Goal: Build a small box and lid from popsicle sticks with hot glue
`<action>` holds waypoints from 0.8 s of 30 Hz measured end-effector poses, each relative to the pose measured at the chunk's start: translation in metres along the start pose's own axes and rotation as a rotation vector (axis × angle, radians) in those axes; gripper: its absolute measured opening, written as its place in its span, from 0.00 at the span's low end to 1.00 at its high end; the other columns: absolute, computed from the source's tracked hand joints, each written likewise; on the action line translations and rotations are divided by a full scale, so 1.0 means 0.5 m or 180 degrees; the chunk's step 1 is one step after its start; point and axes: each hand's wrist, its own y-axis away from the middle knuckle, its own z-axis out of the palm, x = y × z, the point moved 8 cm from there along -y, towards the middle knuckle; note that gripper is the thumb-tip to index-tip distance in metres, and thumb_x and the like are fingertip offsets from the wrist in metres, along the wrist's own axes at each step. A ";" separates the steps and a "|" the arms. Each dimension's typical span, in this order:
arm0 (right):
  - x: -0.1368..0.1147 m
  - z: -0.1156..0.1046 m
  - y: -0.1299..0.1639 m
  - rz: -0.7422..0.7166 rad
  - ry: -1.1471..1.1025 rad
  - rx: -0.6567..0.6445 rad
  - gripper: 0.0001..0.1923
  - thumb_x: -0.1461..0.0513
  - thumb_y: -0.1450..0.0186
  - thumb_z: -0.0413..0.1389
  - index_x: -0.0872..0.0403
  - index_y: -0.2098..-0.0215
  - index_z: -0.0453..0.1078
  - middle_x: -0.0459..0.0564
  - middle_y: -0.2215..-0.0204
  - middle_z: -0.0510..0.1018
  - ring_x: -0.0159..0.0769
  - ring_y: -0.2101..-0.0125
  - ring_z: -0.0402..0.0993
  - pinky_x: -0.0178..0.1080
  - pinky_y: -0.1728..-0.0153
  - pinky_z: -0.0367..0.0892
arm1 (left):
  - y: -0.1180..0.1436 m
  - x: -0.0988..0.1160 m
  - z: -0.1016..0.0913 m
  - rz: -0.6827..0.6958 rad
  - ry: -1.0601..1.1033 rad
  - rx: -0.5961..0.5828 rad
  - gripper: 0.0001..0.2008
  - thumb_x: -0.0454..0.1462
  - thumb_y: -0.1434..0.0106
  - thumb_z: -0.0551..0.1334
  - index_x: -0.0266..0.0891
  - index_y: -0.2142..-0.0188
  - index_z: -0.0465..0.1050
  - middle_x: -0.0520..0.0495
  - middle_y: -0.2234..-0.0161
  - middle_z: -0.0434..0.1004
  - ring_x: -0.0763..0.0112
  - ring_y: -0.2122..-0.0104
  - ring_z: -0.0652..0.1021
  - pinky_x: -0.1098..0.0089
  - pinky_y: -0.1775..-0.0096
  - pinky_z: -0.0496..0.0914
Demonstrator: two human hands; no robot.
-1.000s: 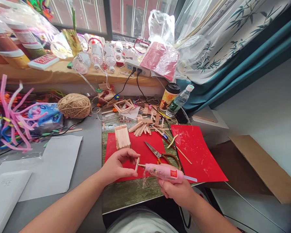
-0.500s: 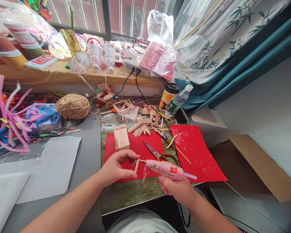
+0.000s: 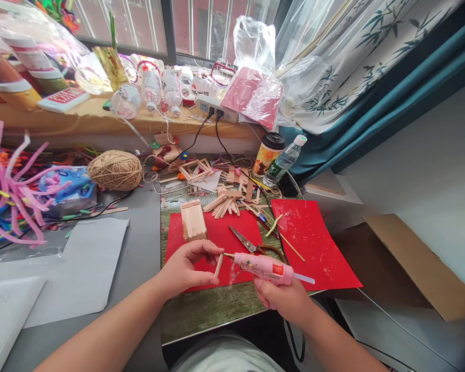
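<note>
Between the thumb and fingers of my left hand [image 3: 191, 266] is a short wooden craft stick [image 3: 219, 264], held on edge. My right hand [image 3: 281, 299] is wrapped round the handle of a pink hot glue gun [image 3: 263, 267], whose metal nozzle meets or nearly meets the stick's upper end. Strands of glue dangle below the nozzle, and a clear glue stick pokes out of the back. Behind my left hand, a small panel of joined craft sticks [image 3: 194, 219] stands on a red sheet [image 3: 217, 232]. Scissors [image 3: 251, 243] lie just beyond the glue gun.
Loose craft sticks [image 3: 225, 204] are piled behind the red sheet. Farther back stand a paper cup [image 3: 268, 155] and a water bottle [image 3: 284, 163]. Left of them sits a ball of twine [image 3: 115, 170]. A black cord [image 3: 232, 150] runs from a power strip [image 3: 217, 110] across the table.
Both hands keep nearly the same pose, with the nozzle still at the stick's upper end. The whole view has shifted very slightly.
</note>
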 end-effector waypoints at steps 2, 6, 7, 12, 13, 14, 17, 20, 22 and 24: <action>-0.005 0.001 0.001 0.0011 -0.0017 0.0004 0.15 0.59 0.37 0.59 0.54 0.52 0.73 0.37 0.83 0.63 0.27 0.84 0.58 0.32 0.82 0.58 | 0.000 -0.002 -0.001 -0.0016 -0.0021 0.0004 0.28 0.42 0.50 0.80 0.39 0.51 0.79 0.44 0.58 0.78 0.66 0.60 0.76 0.65 0.53 0.72; -0.011 0.005 0.002 0.0045 -0.0008 0.0001 0.15 0.61 0.38 0.59 0.54 0.52 0.73 0.37 0.83 0.62 0.27 0.84 0.58 0.32 0.82 0.58 | 0.000 0.000 -0.002 0.0002 -0.0031 0.0031 0.28 0.42 0.50 0.80 0.39 0.50 0.79 0.44 0.58 0.78 0.66 0.60 0.76 0.65 0.53 0.72; -0.011 0.006 0.002 0.0046 0.0009 -0.0007 0.15 0.61 0.38 0.59 0.54 0.52 0.73 0.36 0.83 0.62 0.27 0.84 0.58 0.32 0.82 0.57 | 0.000 0.001 -0.003 0.0013 -0.0039 0.0043 0.28 0.42 0.50 0.80 0.39 0.51 0.79 0.44 0.58 0.78 0.66 0.60 0.76 0.65 0.54 0.72; -0.018 0.014 0.006 -0.0029 0.0038 -0.0124 0.11 0.63 0.38 0.57 0.53 0.56 0.72 0.36 0.83 0.63 0.27 0.84 0.58 0.32 0.81 0.58 | -0.002 0.002 -0.004 0.0029 -0.0061 0.0062 0.28 0.42 0.50 0.80 0.39 0.51 0.79 0.44 0.58 0.78 0.66 0.60 0.76 0.65 0.54 0.72; -0.021 0.015 0.008 -0.0050 0.0088 -0.0143 0.08 0.64 0.38 0.56 0.53 0.60 0.72 0.37 0.83 0.63 0.27 0.84 0.58 0.32 0.81 0.58 | -0.002 0.002 -0.004 0.0033 -0.0054 0.0061 0.28 0.41 0.50 0.80 0.39 0.51 0.79 0.44 0.58 0.78 0.66 0.60 0.76 0.65 0.54 0.72; -0.026 0.018 0.009 -0.0069 0.0156 -0.0167 0.06 0.65 0.39 0.56 0.52 0.62 0.71 0.37 0.84 0.63 0.27 0.84 0.59 0.32 0.81 0.57 | -0.002 0.001 -0.004 0.0039 -0.0046 0.0057 0.27 0.41 0.50 0.80 0.39 0.51 0.79 0.44 0.58 0.77 0.67 0.61 0.76 0.65 0.54 0.72; -0.041 0.028 0.014 -0.0095 0.0365 -0.0274 0.07 0.67 0.39 0.53 0.52 0.65 0.71 0.37 0.85 0.64 0.27 0.84 0.59 0.32 0.80 0.56 | -0.002 0.000 -0.005 0.0060 -0.0026 0.0071 0.27 0.40 0.50 0.80 0.39 0.51 0.79 0.44 0.59 0.77 0.67 0.61 0.76 0.65 0.54 0.72; -0.054 0.035 0.017 -0.0111 0.0411 -0.0290 0.06 0.68 0.40 0.53 0.52 0.66 0.70 0.37 0.86 0.63 0.28 0.83 0.58 0.33 0.80 0.55 | -0.002 -0.001 -0.006 0.0061 -0.0016 0.0080 0.27 0.39 0.50 0.80 0.39 0.51 0.79 0.44 0.59 0.77 0.67 0.60 0.76 0.65 0.54 0.72; -0.060 0.036 0.018 -0.0136 0.0414 -0.0264 0.06 0.67 0.40 0.53 0.52 0.67 0.70 0.37 0.85 0.63 0.28 0.83 0.58 0.33 0.79 0.55 | -0.003 -0.001 -0.006 0.0056 -0.0009 0.0072 0.27 0.38 0.50 0.80 0.39 0.51 0.79 0.45 0.59 0.77 0.67 0.60 0.76 0.66 0.54 0.72; -0.063 0.037 0.018 -0.0174 0.0456 -0.0253 0.07 0.67 0.40 0.53 0.52 0.66 0.70 0.37 0.85 0.63 0.29 0.82 0.59 0.33 0.78 0.56 | -0.003 -0.001 -0.005 0.0060 -0.0008 0.0067 0.27 0.38 0.49 0.80 0.39 0.51 0.79 0.45 0.59 0.76 0.67 0.60 0.76 0.66 0.54 0.71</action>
